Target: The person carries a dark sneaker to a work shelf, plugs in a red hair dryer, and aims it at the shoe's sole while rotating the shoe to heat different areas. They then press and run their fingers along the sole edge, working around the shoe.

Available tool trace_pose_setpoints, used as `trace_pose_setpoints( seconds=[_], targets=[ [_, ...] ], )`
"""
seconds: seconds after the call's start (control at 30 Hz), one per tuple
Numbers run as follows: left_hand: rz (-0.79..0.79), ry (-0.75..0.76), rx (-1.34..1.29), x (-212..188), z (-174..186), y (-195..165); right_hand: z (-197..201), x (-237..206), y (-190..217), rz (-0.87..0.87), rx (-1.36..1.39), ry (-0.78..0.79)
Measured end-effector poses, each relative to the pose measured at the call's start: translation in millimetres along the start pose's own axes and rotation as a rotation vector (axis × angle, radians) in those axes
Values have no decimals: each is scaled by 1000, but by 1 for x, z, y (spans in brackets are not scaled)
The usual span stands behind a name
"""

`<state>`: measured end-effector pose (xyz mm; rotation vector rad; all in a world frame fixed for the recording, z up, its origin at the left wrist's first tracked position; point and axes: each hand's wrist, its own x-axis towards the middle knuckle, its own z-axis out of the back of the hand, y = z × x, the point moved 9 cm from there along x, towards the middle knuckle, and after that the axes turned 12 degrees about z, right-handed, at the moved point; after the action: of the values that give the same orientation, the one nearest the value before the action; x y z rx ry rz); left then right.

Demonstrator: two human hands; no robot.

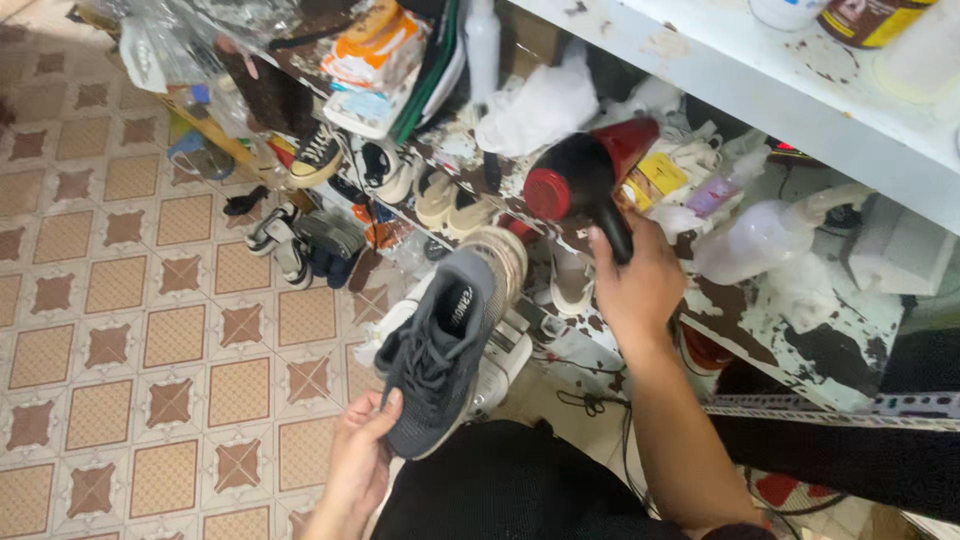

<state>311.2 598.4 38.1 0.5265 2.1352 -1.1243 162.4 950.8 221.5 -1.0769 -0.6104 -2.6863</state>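
patterned tile floor [150, 300]; left hand [362, 455] grips grey sneaker [440, 350], right hand [635, 285] clenches hairdryer [580, 180] by cluttered shelf [760, 320]

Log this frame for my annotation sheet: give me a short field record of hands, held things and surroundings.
left hand: grips grey sneaker at its heel, toe pointing away
right hand: holds red and black hair dryer by the handle
nozzle: turned toward the sneaker
nearby: shoes on stained shelf, white spray bottle
floor: patterned tile floor
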Motion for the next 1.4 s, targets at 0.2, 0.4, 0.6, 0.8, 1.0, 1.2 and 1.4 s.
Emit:
trace_pose_setpoints(
  seconds=[0.2, 0.4, 0.6, 0.8, 1.0, 1.2, 1.4],
  targets=[
    [61, 41, -63, 0, 19, 1, -32, 29, 4, 69, -205, 27],
    [156, 144, -47, 5, 14, -4, -44, 36, 3, 185, -283, 23],
    [252, 324, 3, -3, -19, -14, 5, 8, 53, 236, 115, -154],
    [426, 428, 76, 0, -50, 3, -33, -32, 125, -239, 1663, -2],
    [596, 412, 299, -3, -42, 29, -67, -61, 122, -728, 1779, -9],
    [658, 484, 499, -7, -21, 42, -71, -70, 119, -794, 1751, -69],
    [218, 506, 955, -21, -26, 33, -64, -65, 131, -728, 1765, 67]
  ],
)
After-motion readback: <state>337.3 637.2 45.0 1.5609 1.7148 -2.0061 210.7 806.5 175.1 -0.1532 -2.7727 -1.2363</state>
